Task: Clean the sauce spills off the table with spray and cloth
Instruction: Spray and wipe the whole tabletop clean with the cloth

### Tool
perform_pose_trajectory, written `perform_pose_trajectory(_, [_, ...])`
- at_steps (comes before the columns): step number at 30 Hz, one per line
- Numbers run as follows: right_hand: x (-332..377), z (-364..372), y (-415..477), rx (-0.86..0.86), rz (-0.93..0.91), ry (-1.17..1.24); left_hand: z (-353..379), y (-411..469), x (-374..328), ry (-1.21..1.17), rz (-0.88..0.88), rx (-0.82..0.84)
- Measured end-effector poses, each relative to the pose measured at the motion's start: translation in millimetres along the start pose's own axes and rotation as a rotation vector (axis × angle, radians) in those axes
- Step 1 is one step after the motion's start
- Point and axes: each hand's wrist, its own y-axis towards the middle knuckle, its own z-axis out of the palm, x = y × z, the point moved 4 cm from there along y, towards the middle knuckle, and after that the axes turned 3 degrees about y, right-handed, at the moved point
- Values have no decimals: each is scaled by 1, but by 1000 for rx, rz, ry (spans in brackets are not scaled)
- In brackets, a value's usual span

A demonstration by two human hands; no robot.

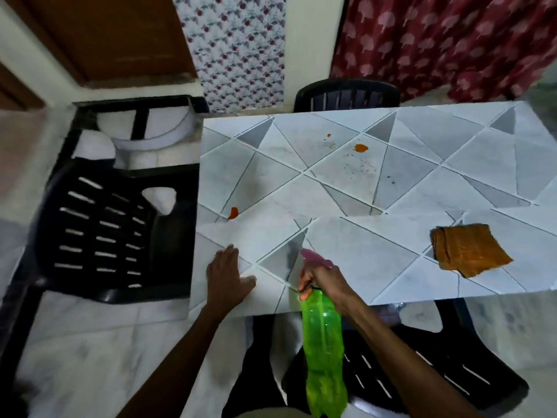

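Your right hand (pixel 327 282) grips the neck of the green spray bottle (pixel 324 342), fingers (pixel 303 283) curled round it, at the near edge of the bench (pixel 422 182). Your left hand (pixel 229 277) rests flat beside it, fingers straight. The orange cloth (pixel 470 251) lies folded on the right. The sauce spots (pixel 360 148) lie farther away.
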Motion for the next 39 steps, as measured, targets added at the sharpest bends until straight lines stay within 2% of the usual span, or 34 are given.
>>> perform_pose_trajectory(3, [-8, 28, -6, 132, -32, 7, -3, -26, 17, 8, -94, 43])
perform_pose_trajectory(10, [-40, 72, -20, 361, -28, -280, -8, -59, 52, -39, -162, 3])
perform_pose_trajectory(14, [-59, 70, -26, 403, -2, -391, -8, -68, 68, -64, -135, 19])
perform_pose_trajectory(20, [-81, 53, -47, 364, 47, -423, -4, -70, 86, -71, -7, -4])
perform_pose_trajectory(22, [-81, 36, -51, 275, 36, -395, -7, -67, 78, -34, 31, 52])
perform_pose_trajectory(26, [-80, -22, -63, -80, 2, -138, -3, -56, 39, -34, 170, 99])
perform_pose_trajectory(31, [-71, -83, -93, -220, -99, 130, 9, -44, -14, -15, 285, 136])
perform_pose_trajectory(35, [-71, -128, -107, -429, -178, 196, 21, -39, -57, 14, 364, 185])
perform_pose_trajectory(39, [-70, -164, -112, -459, -133, 219, 31, -35, -97, 40, 389, 174])
